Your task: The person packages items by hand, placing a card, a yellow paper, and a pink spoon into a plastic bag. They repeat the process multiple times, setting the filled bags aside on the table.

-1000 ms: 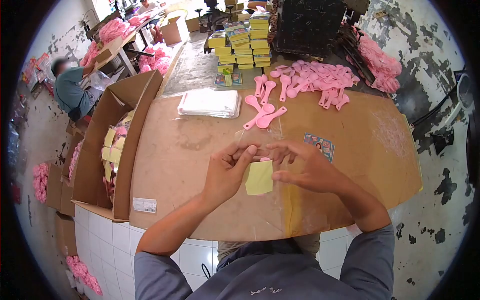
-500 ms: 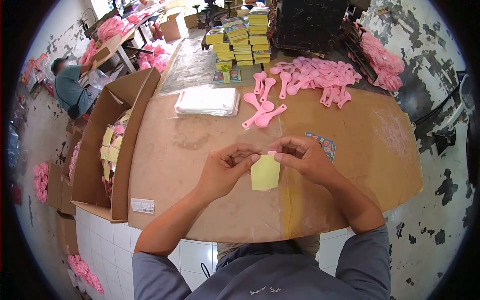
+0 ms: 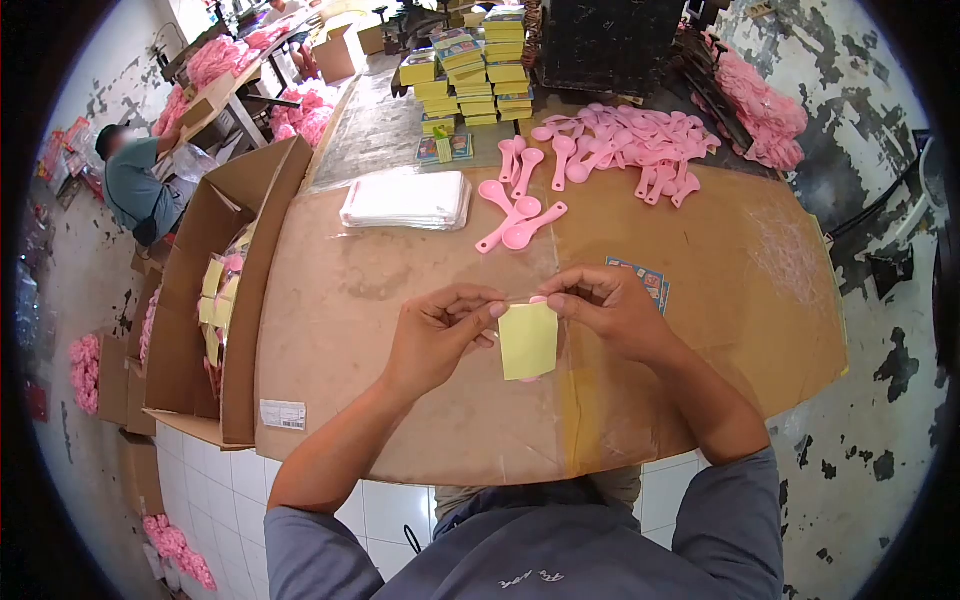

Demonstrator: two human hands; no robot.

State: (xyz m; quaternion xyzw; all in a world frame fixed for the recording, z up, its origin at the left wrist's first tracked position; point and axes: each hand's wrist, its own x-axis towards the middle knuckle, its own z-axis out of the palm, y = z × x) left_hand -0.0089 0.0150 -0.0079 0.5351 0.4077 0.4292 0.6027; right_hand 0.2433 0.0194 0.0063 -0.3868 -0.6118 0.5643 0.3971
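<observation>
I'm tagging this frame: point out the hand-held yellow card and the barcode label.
Yellow card [image 3: 528, 342]: head view, middle of its face.
Barcode label [image 3: 283, 414]: head view, middle of its surface.

The 1 head-worn camera looks forward and steeply down over the shirt [image 3: 525, 550], with the left hand [image 3: 440, 330] and right hand [image 3: 605, 312] near at mid-view, the table [image 3: 330, 350] beneath, and the wall [image 3: 840, 120] bending around at right.
</observation>
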